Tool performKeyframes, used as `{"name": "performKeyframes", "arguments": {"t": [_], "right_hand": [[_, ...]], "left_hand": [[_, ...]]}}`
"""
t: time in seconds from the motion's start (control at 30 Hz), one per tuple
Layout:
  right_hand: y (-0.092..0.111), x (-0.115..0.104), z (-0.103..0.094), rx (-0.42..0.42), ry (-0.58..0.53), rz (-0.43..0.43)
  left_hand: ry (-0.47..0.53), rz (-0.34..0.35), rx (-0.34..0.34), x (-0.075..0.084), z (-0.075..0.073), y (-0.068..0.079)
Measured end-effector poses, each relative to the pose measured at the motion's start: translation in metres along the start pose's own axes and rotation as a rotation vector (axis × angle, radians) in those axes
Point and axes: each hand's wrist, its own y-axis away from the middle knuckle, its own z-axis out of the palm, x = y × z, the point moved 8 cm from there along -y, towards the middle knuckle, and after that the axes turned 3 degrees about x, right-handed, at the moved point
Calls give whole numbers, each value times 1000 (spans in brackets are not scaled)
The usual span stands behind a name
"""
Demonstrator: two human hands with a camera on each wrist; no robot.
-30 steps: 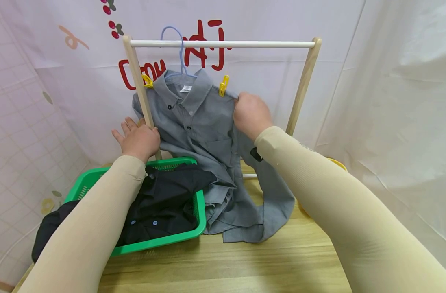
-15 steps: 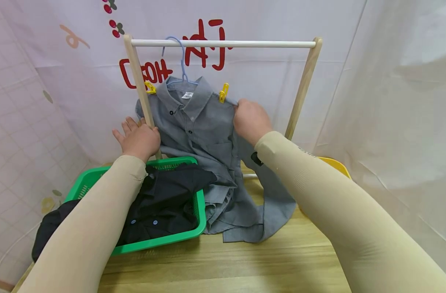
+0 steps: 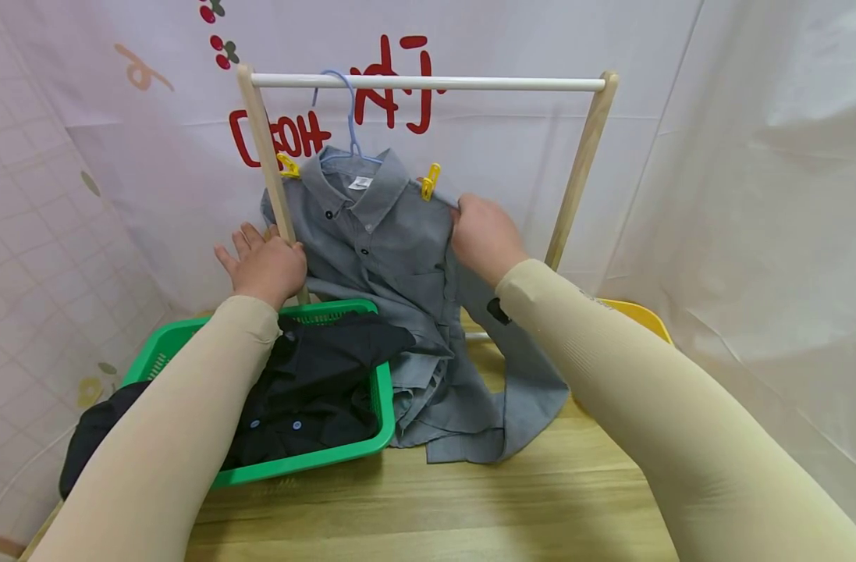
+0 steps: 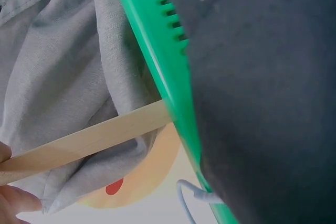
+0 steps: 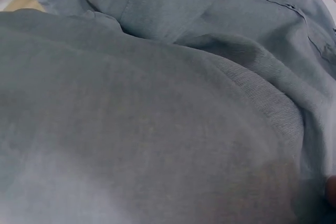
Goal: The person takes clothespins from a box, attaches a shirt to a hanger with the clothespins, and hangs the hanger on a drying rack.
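A grey button-up shirt [image 3: 406,242] hangs on a light-blue hanger [image 3: 352,117], whose hook sits over the white bar [image 3: 470,82] of a clothes rack. Two yellow clips, a left clip [image 3: 288,166] and a right clip [image 3: 430,182], are at its shoulders. My right hand [image 3: 487,234] pinches the shirt at the shoulder on the right. My left hand [image 3: 264,267] holds the rack's left wooden post [image 3: 271,168], other fingers spread; the left wrist view shows the post [image 4: 89,139] between thumb and finger. Grey cloth [image 5: 157,119] fills most of the right wrist view.
A green basket [image 3: 308,463] with dark clothes [image 3: 308,382] stands at the left, against the shirt's lower part. Behind my right forearm shows a yellow container's rim [image 3: 638,314]. The rack's right post [image 3: 580,172] rises beyond the right hand. A wooden table [image 3: 428,507] lies below.
My right hand has moved slightly down with the shirt, and the hanger's hook has come down onto the white bar. The left hand has stayed on the post.
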Motion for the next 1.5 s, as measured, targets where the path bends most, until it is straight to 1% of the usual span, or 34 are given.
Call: {"name": "performKeyframes", "arguments": {"t": [0.17, 0.4, 0.5, 0.87, 1.0, 1.13, 1.27, 1.4, 1.5], "right_hand": [[2, 2, 1, 8, -8, -30], [4, 6, 4, -15, -16, -53], [5, 7, 5, -12, -23, -66], [9, 13, 3, 73, -70, -163], [15, 13, 0, 127, -61, -215], [22, 12, -4, 192, -59, -259], [31, 8, -6, 234, -59, -306], [40, 4, -7, 248, -64, -343], [48, 3, -8, 250, -77, -362]], "left_hand": [[-2, 4, 2, 1, -1, 1], [0, 4, 2, 1, -1, 2], [0, 2, -1, 0, -1, 2], [-10, -20, -7, 0, 2, -2], [-8, -29, -23, 0, 2, -2], [-4, -36, -41, 1, 1, -1], [-11, -43, -45, 1, 0, -1], [-14, -51, -36, -1, -1, -2], [-18, -40, -34, 0, -3, -1]]}}
